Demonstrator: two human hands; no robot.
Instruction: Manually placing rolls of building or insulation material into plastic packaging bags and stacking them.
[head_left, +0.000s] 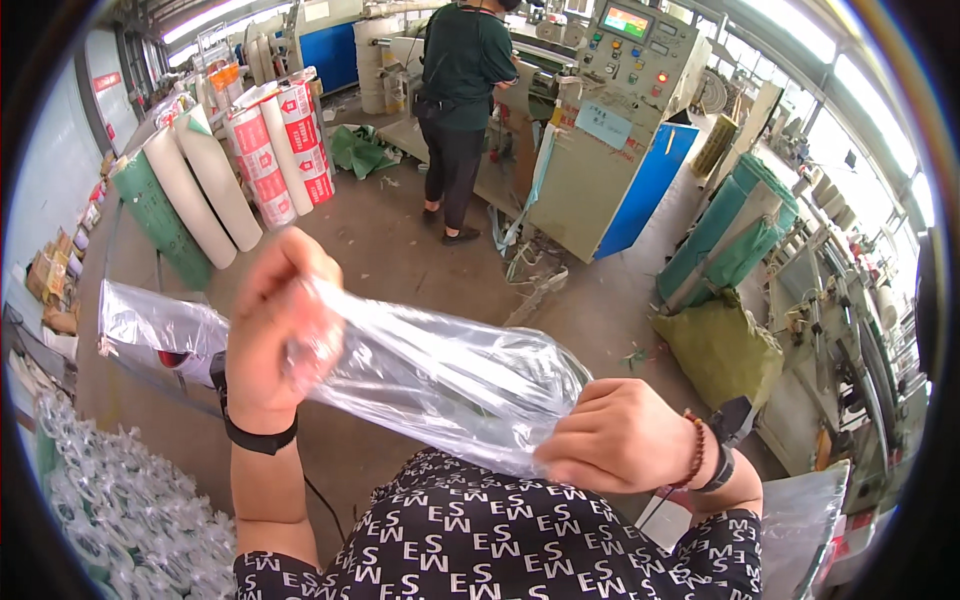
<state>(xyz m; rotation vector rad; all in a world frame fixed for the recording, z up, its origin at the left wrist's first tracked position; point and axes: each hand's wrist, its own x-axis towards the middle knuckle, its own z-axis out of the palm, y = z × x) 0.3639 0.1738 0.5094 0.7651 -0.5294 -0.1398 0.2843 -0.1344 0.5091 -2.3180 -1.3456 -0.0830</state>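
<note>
A length of clear plastic film (440,375), perhaps a bag or sleeve, is stretched between my two hands in front of my body. My left hand (285,320) is closed on its left end, raised a little and slightly blurred. My right hand (620,435) grips the other end in a fist, lower and nearer my chest. The film has long creases and shines in the light. Dark straps circle both my wrists, and a beaded bracelet (695,450) sits on the right one.
Bundled clear plastic (130,490) is heaped at lower left. Upright rolls (200,190) stand at far left. Ahead, a person (460,110) stands beside a control cabinet (600,150). A green roll (730,235) and an olive sack (720,350) are at right, near machinery (850,310).
</note>
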